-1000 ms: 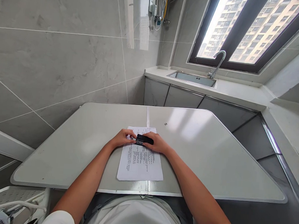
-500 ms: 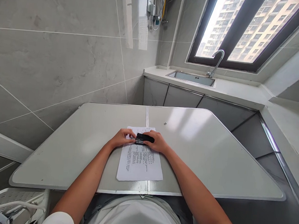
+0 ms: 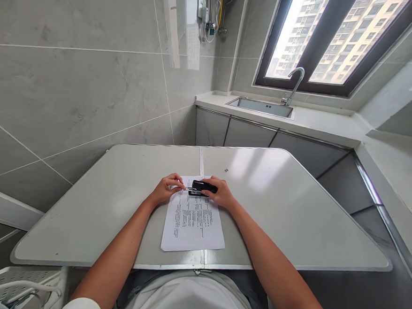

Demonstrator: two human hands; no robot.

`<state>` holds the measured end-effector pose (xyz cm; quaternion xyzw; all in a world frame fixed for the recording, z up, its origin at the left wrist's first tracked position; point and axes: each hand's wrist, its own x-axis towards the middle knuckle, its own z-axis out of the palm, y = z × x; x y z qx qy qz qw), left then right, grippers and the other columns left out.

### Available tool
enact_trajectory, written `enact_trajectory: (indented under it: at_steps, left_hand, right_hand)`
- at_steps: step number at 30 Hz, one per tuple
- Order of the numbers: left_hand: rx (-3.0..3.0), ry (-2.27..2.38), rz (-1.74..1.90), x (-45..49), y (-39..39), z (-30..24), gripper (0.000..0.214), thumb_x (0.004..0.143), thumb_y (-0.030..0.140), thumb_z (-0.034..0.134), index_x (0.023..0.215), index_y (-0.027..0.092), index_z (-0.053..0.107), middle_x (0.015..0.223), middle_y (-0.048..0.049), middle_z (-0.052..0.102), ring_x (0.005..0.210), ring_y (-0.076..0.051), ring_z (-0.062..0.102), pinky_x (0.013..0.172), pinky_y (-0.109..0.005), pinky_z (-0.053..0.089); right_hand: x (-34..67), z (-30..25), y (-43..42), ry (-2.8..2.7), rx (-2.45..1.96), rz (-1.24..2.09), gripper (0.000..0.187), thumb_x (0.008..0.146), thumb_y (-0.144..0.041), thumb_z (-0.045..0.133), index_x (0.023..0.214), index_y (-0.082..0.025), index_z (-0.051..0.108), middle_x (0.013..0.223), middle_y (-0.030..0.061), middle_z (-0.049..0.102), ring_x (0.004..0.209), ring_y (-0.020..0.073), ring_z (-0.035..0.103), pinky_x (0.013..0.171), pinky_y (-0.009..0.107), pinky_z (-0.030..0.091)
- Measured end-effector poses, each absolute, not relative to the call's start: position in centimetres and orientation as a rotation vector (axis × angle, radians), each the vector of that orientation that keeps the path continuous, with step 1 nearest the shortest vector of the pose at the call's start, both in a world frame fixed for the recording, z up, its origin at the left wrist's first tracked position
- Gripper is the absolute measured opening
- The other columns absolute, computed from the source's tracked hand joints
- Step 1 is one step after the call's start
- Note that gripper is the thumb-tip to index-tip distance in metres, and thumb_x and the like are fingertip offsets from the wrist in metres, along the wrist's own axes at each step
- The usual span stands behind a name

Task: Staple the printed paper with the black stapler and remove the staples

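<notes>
A black stapler (image 3: 203, 186) lies sideways over the top part of a printed sheet of paper (image 3: 193, 229). Its black upper part stands apart from the lower part, with a shiny metal strip showing between them. My right hand (image 3: 221, 192) is closed round the stapler's right end. At the left end, the fingertips of my left hand (image 3: 168, 188) pinch a thin metal piece (image 3: 187, 189) that sticks out of the stapler. Whether that piece is loose or attached I cannot tell.
The paper rests on a pale folding table (image 3: 118, 205) with a centre seam. Small dark bits, perhaps staples (image 3: 226, 170), lie beyond the paper. A white basket (image 3: 24, 278) with cables stands at the lower left. A sink (image 3: 262, 106) and counter are behind the table.
The stapler's upper part has lifted and tilted away from the lower part. My left hand has drawn slightly left, with more of the thin metal piece showing between the hands.
</notes>
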<state>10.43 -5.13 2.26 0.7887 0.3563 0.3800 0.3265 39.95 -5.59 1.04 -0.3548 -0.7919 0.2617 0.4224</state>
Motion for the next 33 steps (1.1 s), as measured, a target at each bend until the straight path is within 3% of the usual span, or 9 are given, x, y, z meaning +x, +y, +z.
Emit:
enact_trajectory:
  at_steps: [13, 33]
  left_hand:
    - [2.054, 0.870, 1.026, 11.3, -4.9, 1.3, 0.018, 0.088, 0.039, 0.079, 0.093, 0.022, 0.076, 0.098, -0.0060, 0.067, 0.085, -0.018, 0.060, 0.077, -0.033, 0.046]
    - [1.970, 0.709, 1.032, 12.0, -5.0, 0.9, 0.026, 0.086, 0.044, 0.081, 0.092, 0.020, 0.073, 0.092, -0.0053, 0.065, 0.078, -0.016, 0.052, 0.076, -0.031, 0.045]
  right_hand:
    - [39.3, 0.3, -5.6, -1.993, -0.779, 0.641, 0.034, 0.088, -0.036, 0.078, 0.120, -0.025, 0.075, 0.092, 0.0046, 0.069, 0.079, 0.0194, 0.064, 0.081, 0.036, 0.054]
    - [37.9, 1.5, -7.0, -1.975, -0.743, 0.663, 0.032, 0.090, -0.040, 0.075, 0.117, -0.024, 0.075, 0.088, 0.0041, 0.069, 0.080, 0.0194, 0.062, 0.078, 0.035, 0.052]
